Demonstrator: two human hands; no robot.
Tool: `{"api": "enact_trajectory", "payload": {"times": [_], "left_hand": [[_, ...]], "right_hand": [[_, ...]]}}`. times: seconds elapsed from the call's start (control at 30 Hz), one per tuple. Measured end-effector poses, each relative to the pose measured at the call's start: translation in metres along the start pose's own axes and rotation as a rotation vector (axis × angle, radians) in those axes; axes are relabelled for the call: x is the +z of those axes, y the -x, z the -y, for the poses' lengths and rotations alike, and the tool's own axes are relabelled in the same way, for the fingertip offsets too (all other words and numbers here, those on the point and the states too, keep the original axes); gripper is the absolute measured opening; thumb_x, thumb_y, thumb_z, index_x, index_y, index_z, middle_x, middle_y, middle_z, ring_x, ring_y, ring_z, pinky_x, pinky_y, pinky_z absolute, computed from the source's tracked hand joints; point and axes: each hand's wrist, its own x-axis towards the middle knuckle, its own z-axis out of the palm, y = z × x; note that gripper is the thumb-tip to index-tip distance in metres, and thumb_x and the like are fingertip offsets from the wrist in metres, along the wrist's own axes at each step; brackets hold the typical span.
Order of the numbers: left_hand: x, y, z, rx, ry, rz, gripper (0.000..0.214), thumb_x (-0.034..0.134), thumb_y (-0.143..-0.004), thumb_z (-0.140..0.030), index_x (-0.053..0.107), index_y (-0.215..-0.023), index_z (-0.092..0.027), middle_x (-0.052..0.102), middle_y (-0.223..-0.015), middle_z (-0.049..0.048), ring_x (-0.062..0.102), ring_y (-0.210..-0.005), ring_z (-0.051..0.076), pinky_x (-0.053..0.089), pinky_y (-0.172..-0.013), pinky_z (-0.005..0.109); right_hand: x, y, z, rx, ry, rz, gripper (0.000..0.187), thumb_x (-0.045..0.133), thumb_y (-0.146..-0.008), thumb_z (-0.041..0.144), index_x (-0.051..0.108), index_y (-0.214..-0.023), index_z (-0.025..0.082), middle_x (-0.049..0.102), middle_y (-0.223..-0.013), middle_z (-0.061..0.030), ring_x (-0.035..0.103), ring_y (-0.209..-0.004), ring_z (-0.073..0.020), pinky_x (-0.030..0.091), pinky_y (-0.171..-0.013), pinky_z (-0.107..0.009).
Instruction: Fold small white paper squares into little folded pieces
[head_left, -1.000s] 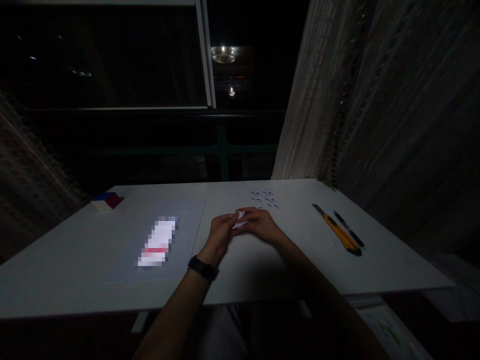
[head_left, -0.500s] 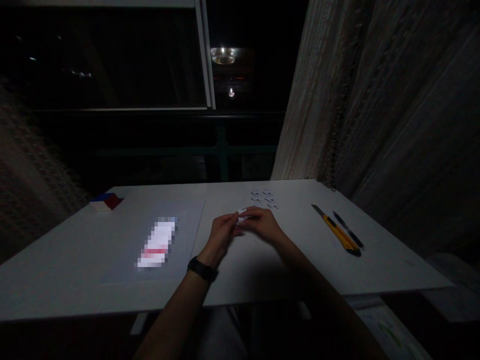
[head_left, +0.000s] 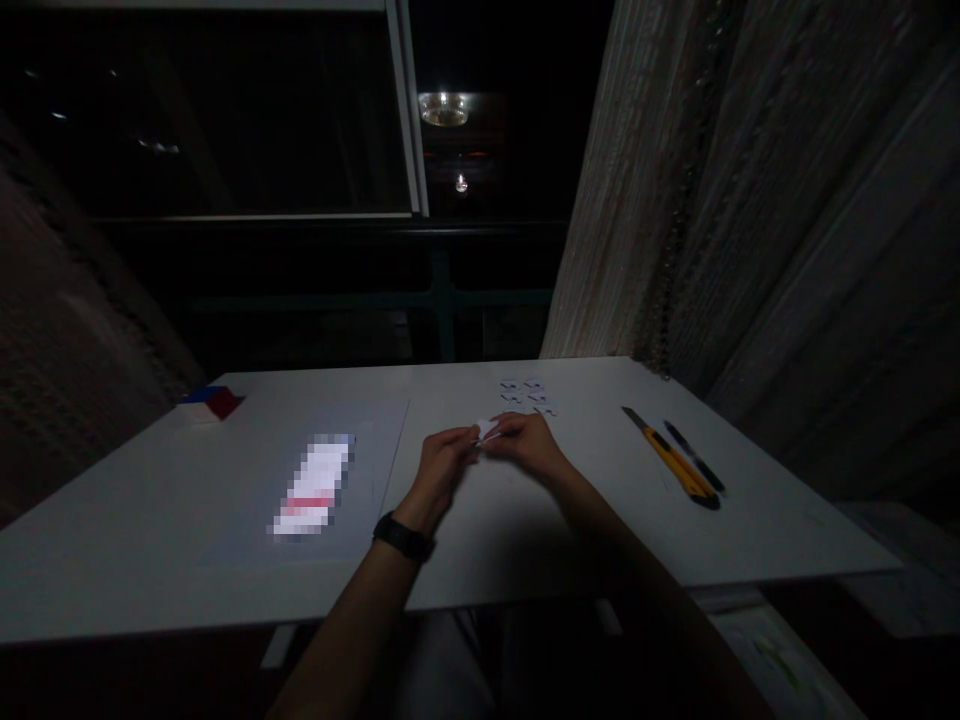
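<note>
Over the middle of the white table (head_left: 585,500), near its front half, a small white piece (head_left: 489,430) is held between both hands. One edge is pinched by the fingertips of the left hand (head_left: 442,460), the other by those of the right hand (head_left: 527,443); both sets of fingers are closed on it. Any print on it is too small to be read.

Just beyond, small white cutouts (head_left: 534,385) are laid in rows, each marked with dark shapes; marks not legible at this size. On the right, a yellow cutter (head_left: 679,465) is laid with blade exposed, a dark pen (head_left: 694,457) beside it; lettering on either can't be made out. On the left, a bright rectangle (head_left: 315,480) with a red band is seen over a pale sheet (head_left: 386,440); its content is pixelated. A blue, red and white block (head_left: 210,403) is set at the far-left edge. A black wristband (head_left: 403,537) is worn on the left wrist.
</note>
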Motion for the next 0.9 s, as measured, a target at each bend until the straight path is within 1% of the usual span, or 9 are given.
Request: {"api": "enact_trajectory", "payload": {"times": [0.1,0.17,0.27,0.37,0.5,0.57,0.7,0.77,0.9], "left_hand": [[0.001,0.0,-0.001,0.004,0.016,0.01,0.025,0.074,-0.056,-0.03,0.07,-0.072,-0.01,0.063,-0.064,0.0049,0.053,-0.057,0.01,0.039,-0.053,0.02],[0.001,0.001,-0.002,0.006,0.034,0.013,0.024,0.074,-0.055,-0.028,0.07,-0.071,-0.011,0.064,-0.065,0.0045,0.053,-0.058,0.01,0.039,-0.055,0.021],[0.002,0.001,-0.002,0.026,0.033,0.003,0.021,0.073,-0.055,-0.026,0.07,-0.069,-0.012,0.064,-0.065,0.0044,0.053,-0.059,0.01,0.039,-0.056,0.021],[0.002,0.001,-0.002,0.06,0.003,-0.01,0.018,0.072,-0.055,-0.024,0.07,-0.068,-0.012,0.063,-0.064,0.0044,0.053,-0.059,0.011,0.038,-0.057,0.022],[0.001,0.0,0.001,0.071,0.001,0.007,0.018,0.07,-0.057,-0.025,0.07,-0.07,-0.013,0.064,-0.067,0.0045,0.052,-0.06,0.011,0.038,-0.057,0.022],[0.001,-0.001,0.003,0.077,0.005,0.012,0.019,0.07,-0.059,-0.027,0.07,-0.071,-0.013,0.063,-0.067,0.0041,0.051,-0.059,0.01,0.037,-0.057,0.022],[0.002,-0.001,0.005,0.1,0.001,0.001,0.022,0.071,-0.058,-0.027,0.07,-0.074,-0.013,0.063,-0.068,0.0044,0.05,-0.06,0.011,0.037,-0.057,0.022],[0.003,0.0,0.004,0.121,-0.034,0.003,0.021,0.071,-0.058,-0.027,0.07,-0.073,-0.012,0.063,-0.067,0.0046,0.05,-0.06,0.011,0.037,-0.057,0.023],[0.004,0.002,0.002,0.158,-0.116,0.029,0.018,0.069,-0.059,-0.025,0.07,-0.071,-0.012,0.063,-0.067,0.0047,0.051,-0.062,0.012,0.037,-0.059,0.023]], "right_hand": [[0.0,0.0,-0.001,0.006,-0.009,-0.011,0.02,0.078,-0.05,0.03,0.069,-0.061,0.016,0.064,-0.066,-0.0037,0.06,-0.064,-0.0168,0.047,-0.063,-0.031],[0.002,0.0,-0.001,0.023,-0.017,-0.028,0.02,0.077,-0.05,0.029,0.068,-0.061,0.015,0.065,-0.064,-0.0032,0.06,-0.062,-0.0163,0.047,-0.062,-0.03],[0.005,0.001,0.0,0.071,-0.061,-0.052,0.023,0.077,-0.05,0.029,0.067,-0.066,0.015,0.065,-0.064,-0.0028,0.06,-0.06,-0.0155,0.047,-0.059,-0.029],[0.008,0.001,0.002,0.081,-0.094,-0.062,0.028,0.077,-0.05,0.027,0.066,-0.073,0.015,0.065,-0.064,-0.0018,0.06,-0.058,-0.0148,0.047,-0.057,-0.028],[0.009,0.001,0.008,0.047,-0.1,-0.063,0.027,0.074,-0.055,0.03,0.066,-0.076,0.016,0.065,-0.068,-0.0017,0.06,-0.063,-0.0144,0.048,-0.062,-0.028],[0.008,0.001,0.01,0.027,-0.108,-0.059,0.024,0.072,-0.059,0.033,0.066,-0.075,0.016,0.066,-0.071,-0.0019,0.06,-0.066,-0.0147,0.048,-0.065,-0.029],[0.005,0.0,0.008,-0.012,-0.112,-0.042,0.021,0.071,-0.06,0.035,0.065,-0.068,0.017,0.065,-0.071,-0.0023,0.059,-0.07,-0.0155,0.047,-0.068,-0.029],[0.004,-0.001,0.006,0.019,-0.13,-0.059,0.022,0.071,-0.06,0.037,0.065,-0.065,0.016,0.064,-0.068,-0.0022,0.058,-0.067,-0.0153,0.047,-0.066,-0.029],[0.003,-0.001,0.003,0.079,-0.199,-0.124,0.025,0.075,-0.053,0.034,0.063,-0.066,0.017,0.063,-0.067,-0.0012,0.058,-0.063,-0.0143,0.046,-0.063,-0.028]]}}
